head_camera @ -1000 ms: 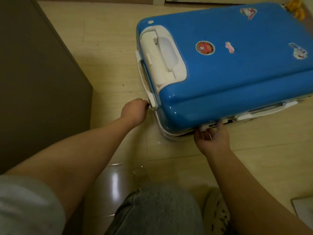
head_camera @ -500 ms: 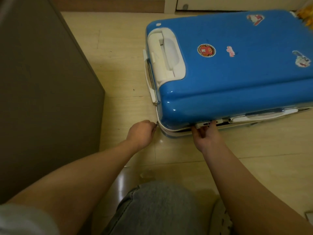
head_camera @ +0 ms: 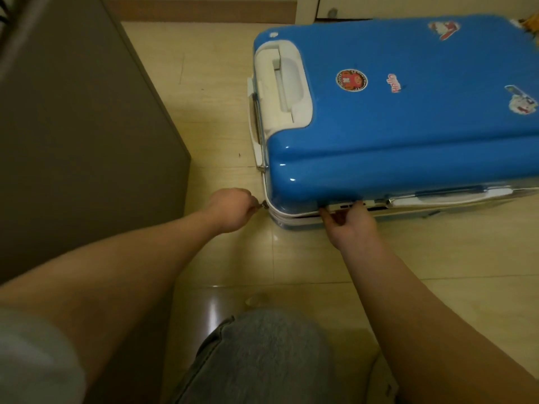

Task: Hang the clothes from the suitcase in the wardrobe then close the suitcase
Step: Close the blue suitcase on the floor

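A blue hard-shell suitcase with stickers and white handles lies flat on the tiled floor, its lid down. My left hand pinches a small metal zipper pull at the suitcase's near left corner. My right hand presses against the near side at the seam, fingers on the white lock panel. No clothes are in view.
A dark brown cabinet side stands at the left, close to my left arm. My knee in grey jeans is at the bottom centre. A white door frame and baseboard run along the far wall.
My left hand has travelled with the zipper pull from the suitcase's left side round to its near left corner. My right hand has stayed at the near seam.
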Demonstrator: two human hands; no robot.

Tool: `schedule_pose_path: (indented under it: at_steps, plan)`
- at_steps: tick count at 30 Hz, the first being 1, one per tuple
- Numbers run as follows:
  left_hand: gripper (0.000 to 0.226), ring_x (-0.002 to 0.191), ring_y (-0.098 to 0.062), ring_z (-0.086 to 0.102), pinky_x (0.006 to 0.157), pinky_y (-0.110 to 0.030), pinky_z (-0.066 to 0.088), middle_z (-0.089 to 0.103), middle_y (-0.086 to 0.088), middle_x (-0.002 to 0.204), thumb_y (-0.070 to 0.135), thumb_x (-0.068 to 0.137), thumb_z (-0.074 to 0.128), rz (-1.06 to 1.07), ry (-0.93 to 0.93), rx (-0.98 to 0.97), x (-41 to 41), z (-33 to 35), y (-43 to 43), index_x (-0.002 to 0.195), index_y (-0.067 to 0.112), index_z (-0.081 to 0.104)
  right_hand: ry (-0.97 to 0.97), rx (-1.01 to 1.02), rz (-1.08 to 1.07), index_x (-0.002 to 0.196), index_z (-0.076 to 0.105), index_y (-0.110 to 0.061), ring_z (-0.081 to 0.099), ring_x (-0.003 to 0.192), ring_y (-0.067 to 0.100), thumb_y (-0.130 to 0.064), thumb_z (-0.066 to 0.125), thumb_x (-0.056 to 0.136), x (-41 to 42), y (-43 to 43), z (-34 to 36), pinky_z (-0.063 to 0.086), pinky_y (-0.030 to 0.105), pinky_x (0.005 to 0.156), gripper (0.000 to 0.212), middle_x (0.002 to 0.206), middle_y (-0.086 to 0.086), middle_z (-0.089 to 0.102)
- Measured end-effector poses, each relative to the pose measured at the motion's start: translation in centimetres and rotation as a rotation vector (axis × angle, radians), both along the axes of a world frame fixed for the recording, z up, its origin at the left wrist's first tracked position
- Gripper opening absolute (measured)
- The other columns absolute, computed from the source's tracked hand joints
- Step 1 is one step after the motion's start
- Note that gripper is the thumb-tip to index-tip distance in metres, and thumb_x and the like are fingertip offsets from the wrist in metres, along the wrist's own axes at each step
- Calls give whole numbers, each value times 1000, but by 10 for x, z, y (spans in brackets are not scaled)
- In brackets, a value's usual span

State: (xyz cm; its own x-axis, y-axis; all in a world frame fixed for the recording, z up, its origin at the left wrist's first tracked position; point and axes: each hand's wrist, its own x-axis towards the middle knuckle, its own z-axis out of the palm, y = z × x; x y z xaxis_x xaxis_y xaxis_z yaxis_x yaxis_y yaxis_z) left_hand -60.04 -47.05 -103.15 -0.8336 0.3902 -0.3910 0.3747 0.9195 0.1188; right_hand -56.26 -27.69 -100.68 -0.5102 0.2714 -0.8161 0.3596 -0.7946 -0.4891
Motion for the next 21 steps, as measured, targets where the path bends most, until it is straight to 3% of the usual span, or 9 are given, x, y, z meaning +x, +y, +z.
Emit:
schedule_pose_path:
  at_steps: [4, 7, 9, 12, 15, 21]
  plan:
    - [35, 102, -23, 59, 77, -29, 45, 61, -3, 117, 29, 101, 33, 61, 39, 2, 2, -13, -6, 125, 22, 57, -8, 11, 4, 134, 39, -9, 45, 121, 34, -16, 46, 98, 3, 1, -7, 40, 43, 108, 37, 119, 15, 48]
    - [36, 101, -24, 60, 73, -27, 37, 63, -4, 114, 30, 101, 30, 106, 102, -44, 0, -23, -7, 120, 19, 59, -3, -12, -34, 134, 42, -10, 45, 125, 33, -23, 47, 99, 2, -2, -3, 45, 42, 103, 38, 119, 15, 47]
    - [36, 98, -24, 60, 72, -26, 33, 63, -5, 112, 31, 102, 29, 126, 126, -81, -3, -28, -5, 116, 17, 59, -9, -22, -39, 121, 46, -14, 47, 124, 34, -24, 47, 99, 1, -4, -5, 48, 41, 99, 25, 121, 17, 50]
    - [37, 92, -26, 60, 69, -28, 41, 62, -7, 105, 31, 102, 29, 166, 100, -23, 3, -32, -2, 113, 13, 59, -10, -22, -10, 121, 46, -14, 50, 121, 34, -23, 46, 99, 0, -5, -9, 50, 40, 92, 24, 100, 14, 51]
    - [36, 92, -26, 59, 70, -29, 43, 61, -8, 104, 31, 102, 31, 157, 59, 72, 6, -29, -6, 113, 11, 60, -3, -30, -7, 135, 41, -10, 51, 119, 34, -23, 46, 99, -3, -5, -5, 49, 42, 94, 38, 109, 17, 51]
    - [33, 100, -27, 59, 78, -30, 46, 61, -8, 112, 29, 100, 34, 90, 0, 93, 35, -27, 9, 113, 13, 60, 4, -92, -37, 138, 39, -10, 44, 125, 37, -19, 49, 98, -7, -13, 5, 45, 44, 103, 43, 128, 19, 43]
